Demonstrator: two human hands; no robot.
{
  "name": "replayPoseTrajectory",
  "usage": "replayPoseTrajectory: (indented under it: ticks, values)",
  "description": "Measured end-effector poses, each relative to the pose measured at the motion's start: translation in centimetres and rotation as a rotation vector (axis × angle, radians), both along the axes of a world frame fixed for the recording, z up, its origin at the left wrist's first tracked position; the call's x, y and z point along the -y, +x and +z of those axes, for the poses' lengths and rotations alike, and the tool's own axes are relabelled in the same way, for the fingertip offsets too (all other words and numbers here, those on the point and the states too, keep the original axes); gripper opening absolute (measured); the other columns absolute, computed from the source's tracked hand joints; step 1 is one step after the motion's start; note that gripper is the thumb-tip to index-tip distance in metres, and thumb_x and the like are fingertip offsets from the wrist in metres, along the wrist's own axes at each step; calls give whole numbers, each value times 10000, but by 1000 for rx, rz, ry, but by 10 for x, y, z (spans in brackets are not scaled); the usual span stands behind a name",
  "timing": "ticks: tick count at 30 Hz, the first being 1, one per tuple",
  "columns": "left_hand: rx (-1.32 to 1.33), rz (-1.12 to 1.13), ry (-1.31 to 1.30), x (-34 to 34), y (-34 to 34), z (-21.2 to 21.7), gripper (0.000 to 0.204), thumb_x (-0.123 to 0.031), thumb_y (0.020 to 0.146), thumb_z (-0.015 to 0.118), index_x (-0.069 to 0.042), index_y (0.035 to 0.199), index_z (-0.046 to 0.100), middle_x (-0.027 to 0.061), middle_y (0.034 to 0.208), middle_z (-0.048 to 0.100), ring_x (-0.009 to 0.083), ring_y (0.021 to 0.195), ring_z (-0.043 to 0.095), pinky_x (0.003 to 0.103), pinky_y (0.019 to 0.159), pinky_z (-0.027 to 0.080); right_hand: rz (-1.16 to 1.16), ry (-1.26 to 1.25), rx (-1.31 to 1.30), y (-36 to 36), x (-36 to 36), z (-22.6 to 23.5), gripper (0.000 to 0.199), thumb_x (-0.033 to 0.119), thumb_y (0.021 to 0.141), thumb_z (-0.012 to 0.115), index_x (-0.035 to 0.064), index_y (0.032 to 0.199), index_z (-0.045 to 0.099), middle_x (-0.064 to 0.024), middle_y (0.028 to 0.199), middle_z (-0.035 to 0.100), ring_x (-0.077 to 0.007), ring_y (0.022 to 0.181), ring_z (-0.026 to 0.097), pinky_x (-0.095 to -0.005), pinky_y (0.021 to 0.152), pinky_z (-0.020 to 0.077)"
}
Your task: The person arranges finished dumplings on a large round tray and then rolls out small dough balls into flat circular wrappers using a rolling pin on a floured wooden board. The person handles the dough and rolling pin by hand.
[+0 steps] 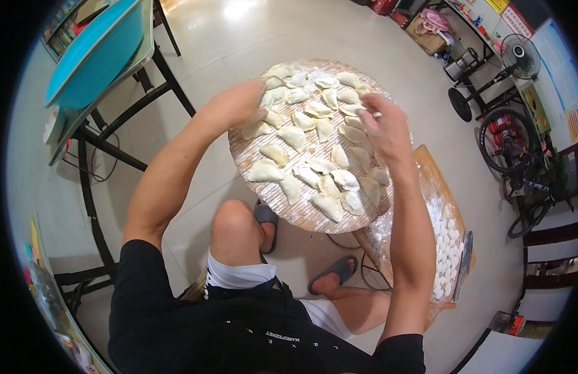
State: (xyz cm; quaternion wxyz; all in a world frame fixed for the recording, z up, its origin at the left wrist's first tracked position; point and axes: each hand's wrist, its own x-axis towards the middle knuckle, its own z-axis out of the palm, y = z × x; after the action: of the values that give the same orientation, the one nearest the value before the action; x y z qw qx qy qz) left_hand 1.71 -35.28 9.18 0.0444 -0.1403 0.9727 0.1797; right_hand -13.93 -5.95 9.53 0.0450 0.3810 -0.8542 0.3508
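A round woven tray (244, 153) dusted with flour lies in front of me. Many pale half-moon dumplings (292, 138) are spread across it, some touching or overlapping. My left hand (244, 103) is over the tray's far left edge, beside a group of dumplings; its fingers curl down and are partly hidden. Over the far right part, my right hand (386, 128) has its fingers bent among the dumplings there. Motion smears those fingers, and a bit of white shows between them; I cannot tell whether they grip a dumpling.
Right of the tray, a floured wooden board (429, 171) bears several small white dough pieces (448, 252) and a cleaver (464, 262) at its edge. A blue basin (102, 59) stands on a table at the far left. A fan (519, 57) and a bicycle (507, 142) stand far right.
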Motion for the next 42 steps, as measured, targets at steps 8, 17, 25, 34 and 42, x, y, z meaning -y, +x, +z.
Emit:
replayPoseTrajectory:
  ticks: [8,17,25,34,42]
  values:
    - [-176,-79,-177,-42,-18,22,525,-295,1014,712,20,1427,637,254,1413,672,426,1316,628,480,1127,491,-412,-164,83,-22,-198,17,318,184,990,741,-22,1232,749,-145,1082,815,-206,969,768,-336,901,585]
    - [-213,-558,-70,-279,-119,61,435,-276,1011,729,-13,1355,692,231,1277,732,436,1196,685,512,1047,536,-837,141,122,-48,-414,-77,333,242,1004,693,-22,1195,765,-187,1082,813,-297,973,776,-409,906,583]
    - [23,-715,42,-442,-160,-13,258,-173,940,695,19,1090,781,260,1074,779,435,1033,757,522,885,602,-711,652,-173,-39,-371,-126,333,313,955,697,0,1019,791,-188,998,784,-394,1015,747,-535,893,571]
    - [-95,-571,374,-432,-87,-67,284,-244,973,695,28,994,775,295,1005,762,483,980,743,559,850,590,-672,420,-68,-13,-331,-122,230,137,953,627,53,1122,759,-200,1093,771,-400,1044,737,-521,918,575]
    - [-251,-518,754,-361,-16,-26,438,-282,1005,739,37,1303,693,277,1117,751,417,1018,745,476,906,589,-521,-262,342,-17,-287,-88,395,32,894,722,-15,1286,736,-83,1030,773,-151,891,693,-311,845,563]
